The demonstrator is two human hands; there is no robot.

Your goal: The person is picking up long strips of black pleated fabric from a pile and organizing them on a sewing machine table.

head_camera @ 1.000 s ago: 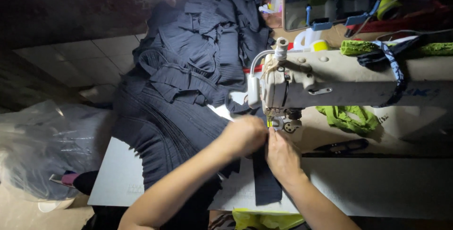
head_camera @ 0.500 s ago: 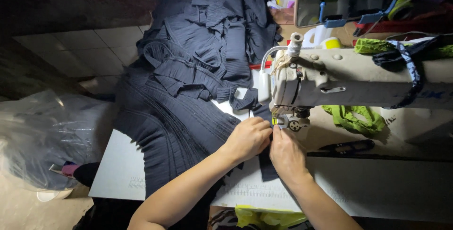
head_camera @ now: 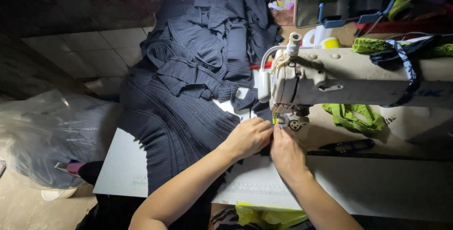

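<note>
1. Landmark: we take the sewing machine point(head_camera: 330, 83), cream-coloured, standing on the white bench point(head_camera: 377, 187).
2. Dark pleated fabric point(head_camera: 188, 97): we note a large navy heap piled away from the machine's needle end, draping over the bench edge, with its near edge drawn under the machine's head.
3. Left hand point(head_camera: 249, 137): we see it curled, knuckles up, pressing the fabric just before the needle area; fingers closed onto the cloth.
4. Right hand point(head_camera: 286, 153): touching the left, fingertips pinching the fabric edge beneath the machine's head; the exact pinch is hidden from us.
5. Handling: we judge the fabric soft, limp and light per layer but heavy in bulk, so the hanging mass may drag. We hold it flat near the needle, at the seam edge.
6. Green cloth point(head_camera: 351, 116) lies behind the machine's arm; clear plastic bag point(head_camera: 47, 135) sits well off, on the floor.
</note>
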